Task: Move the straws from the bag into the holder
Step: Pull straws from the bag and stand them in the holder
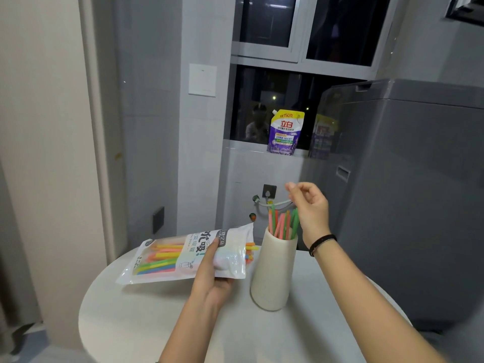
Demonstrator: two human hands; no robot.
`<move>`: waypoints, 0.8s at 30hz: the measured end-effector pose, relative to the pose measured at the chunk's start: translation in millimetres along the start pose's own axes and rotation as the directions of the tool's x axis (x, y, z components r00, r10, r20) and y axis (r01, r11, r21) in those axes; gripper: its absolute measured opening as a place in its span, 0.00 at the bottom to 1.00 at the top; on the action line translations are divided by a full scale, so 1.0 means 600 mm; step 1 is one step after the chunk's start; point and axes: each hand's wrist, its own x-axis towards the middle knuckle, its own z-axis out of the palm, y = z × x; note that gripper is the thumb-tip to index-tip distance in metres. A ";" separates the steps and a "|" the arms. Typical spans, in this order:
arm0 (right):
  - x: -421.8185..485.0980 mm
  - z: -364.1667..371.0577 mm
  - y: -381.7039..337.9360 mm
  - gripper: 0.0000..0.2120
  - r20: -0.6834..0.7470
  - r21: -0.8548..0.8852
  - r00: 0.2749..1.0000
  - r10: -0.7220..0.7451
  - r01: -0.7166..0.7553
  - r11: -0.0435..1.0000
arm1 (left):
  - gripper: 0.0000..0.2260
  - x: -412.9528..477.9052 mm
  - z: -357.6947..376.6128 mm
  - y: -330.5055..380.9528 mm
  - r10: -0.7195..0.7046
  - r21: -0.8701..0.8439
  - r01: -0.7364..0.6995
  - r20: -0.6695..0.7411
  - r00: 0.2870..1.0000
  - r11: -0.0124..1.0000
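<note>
A white plastic bag (167,258) full of coloured straws is held level above the round table, with my left hand (213,273) gripping it from below near its open right end. Straw tips (252,249) poke out of that opening. A cream tapered holder (272,273) stands upright to the right of the bag. Several pink, orange and green straws (282,224) stand in it. My right hand (310,205) hovers just above and right of those straws, fingers loosely apart, with nothing in them.
The round white table (146,323) carries the holder. A grey washing machine (408,192) stands close on the right. A purple detergent pouch (285,132) sits on the window sill behind. A wall and door frame (52,127) lie to the left.
</note>
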 end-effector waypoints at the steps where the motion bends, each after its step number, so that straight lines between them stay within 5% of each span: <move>1: -0.010 0.001 -0.009 0.04 -0.029 0.025 0.999 -0.030 0.030 0.999 | 0.22 -0.001 0.000 0.000 0.001 0.001 -0.001 -0.002 1.000 1.000; 6: -0.092 0.020 -0.014 0.04 -0.009 0.197 1.000 -0.023 0.024 0.980 | 0.15 -0.003 -0.003 -0.004 0.021 0.004 -0.021 0.007 1.000 1.000; 9: -0.144 0.033 0.014 0.03 -0.069 0.299 0.989 0.129 -0.103 0.949 | 0.09 -0.008 -0.006 -0.006 0.053 0.038 -0.054 0.033 0.998 0.998; 13: -0.181 0.045 0.048 0.01 -0.132 0.407 0.931 0.341 -0.263 0.875 | 0.16 -0.017 -0.012 -0.008 0.128 0.144 -0.136 0.061 0.990 0.980; 18: -0.200 0.045 0.071 0.12 0.085 0.587 0.776 0.625 -0.546 0.598 | 0.21 -0.036 -0.017 -0.020 0.288 0.318 -0.285 0.041 0.957 0.904; 24: -0.211 0.046 0.078 0.23 0.270 0.685 0.699 0.662 -0.623 0.378 | 0.16 -0.051 -0.020 -0.044 0.458 0.549 -0.466 0.164 0.874 0.693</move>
